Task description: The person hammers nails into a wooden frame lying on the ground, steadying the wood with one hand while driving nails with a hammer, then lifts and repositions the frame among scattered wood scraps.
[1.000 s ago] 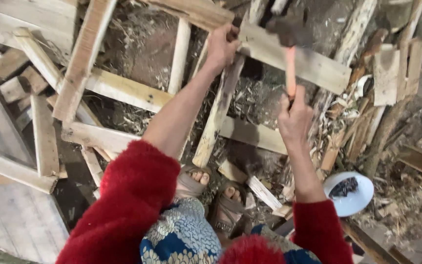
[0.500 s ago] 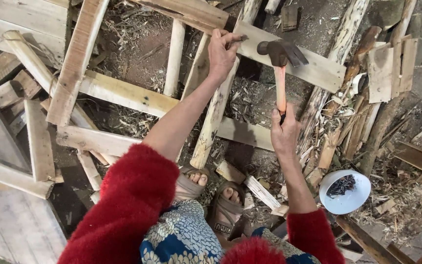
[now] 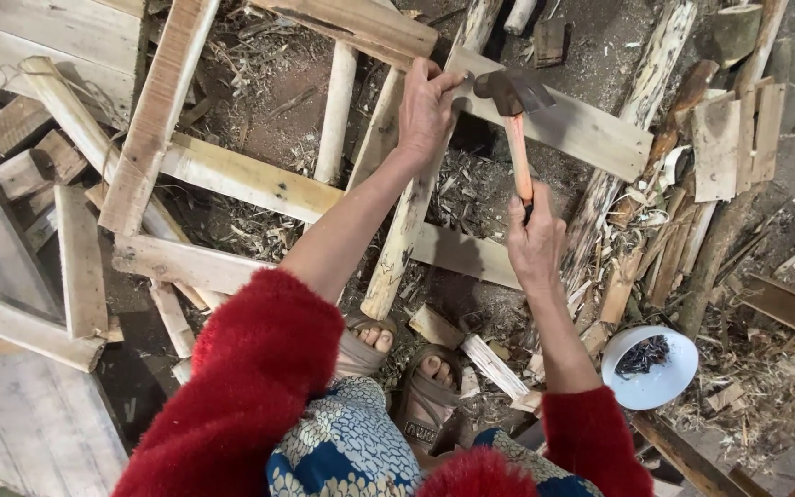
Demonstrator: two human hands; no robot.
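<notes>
My right hand [image 3: 536,241] grips the reddish wooden handle of a claw hammer [image 3: 511,110], whose dark head sits low over a pale wooden plank [image 3: 591,131]. My left hand [image 3: 425,109] rests on the left end of that plank, fingers pinched close to the hammer head; whether a nail is between them I cannot tell. The plank lies across a rough frame of round poles [image 3: 405,221] and flat boards [image 3: 241,179] on the dirt floor. Both arms wear red fuzzy sleeves.
A white bowl of dark nails [image 3: 649,365] stands on the ground at the right. Offcuts and sticks [image 3: 729,138] pile up at the right, stacked boards [image 3: 39,175] at the left. My sandalled feet [image 3: 407,364] stand below the frame amid wood chips.
The hammer head has come down from raised above the plank to almost touching it beside my left fingers. My left hand has stayed on the plank's end.
</notes>
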